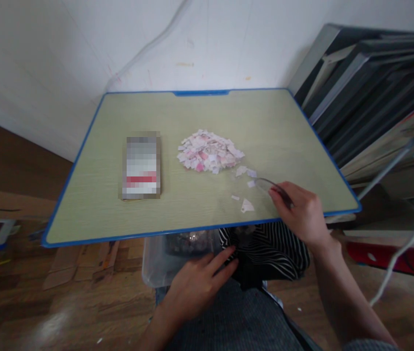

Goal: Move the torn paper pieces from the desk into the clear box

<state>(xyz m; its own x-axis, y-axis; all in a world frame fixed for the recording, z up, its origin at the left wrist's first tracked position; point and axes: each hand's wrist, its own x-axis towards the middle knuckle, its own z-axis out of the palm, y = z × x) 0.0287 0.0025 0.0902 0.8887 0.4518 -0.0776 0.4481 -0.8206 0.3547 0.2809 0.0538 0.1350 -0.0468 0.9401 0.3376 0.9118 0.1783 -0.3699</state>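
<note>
My right hand (pixel 300 209) is closed on a thin, curved, partly see-through strip (pixel 265 181) with a dark edge; its exact kind is unclear. The strip's tip reaches toward a few loose paper scraps (pixel 247 205) on the board. Left of them lies a heap of small white and pink paper scraps (pixel 208 152). Below the board's front edge, my left hand (pixel 201 280) has its fingers stretched out and apart, their tips at a black-and-white striped cloth (pixel 276 243). The thumb is hidden. Beside that hand, a clear plastic bin (pixel 155 265) sits partly under the board.
The pale green board (pixel 148 112) has a blue rim. A blurred-out box (pixel 141 165) stands on its left. Dark flat panels (pixel 378 73) lean at the right, near a white cable (pixel 404 248). Flattened cardboard (pixel 78 265) lies on the wooden floor.
</note>
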